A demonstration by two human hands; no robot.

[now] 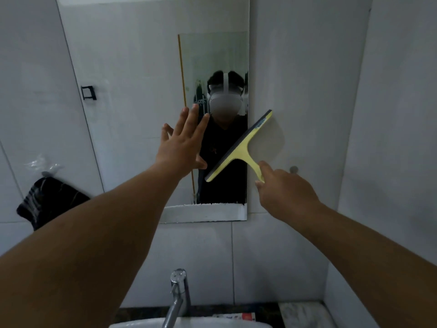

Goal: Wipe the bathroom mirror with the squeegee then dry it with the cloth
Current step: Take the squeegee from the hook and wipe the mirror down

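The tall wall mirror hangs over the sink and reflects a person in a dark shirt. My left hand is raised with fingers spread straight, at or against the glass near its middle. My right hand grips the handle of a yellow squeegee. The squeegee's dark blade is tilted diagonally and crosses the mirror's right edge, its upper end over the white wall. A dark cloth hangs on the wall at the left, below the mirror's lower left corner.
A chrome faucet rises over the white basin at the bottom. A black bracket sits on the left wall tile. A round grey knob is on the right wall. A tube lies behind the basin.
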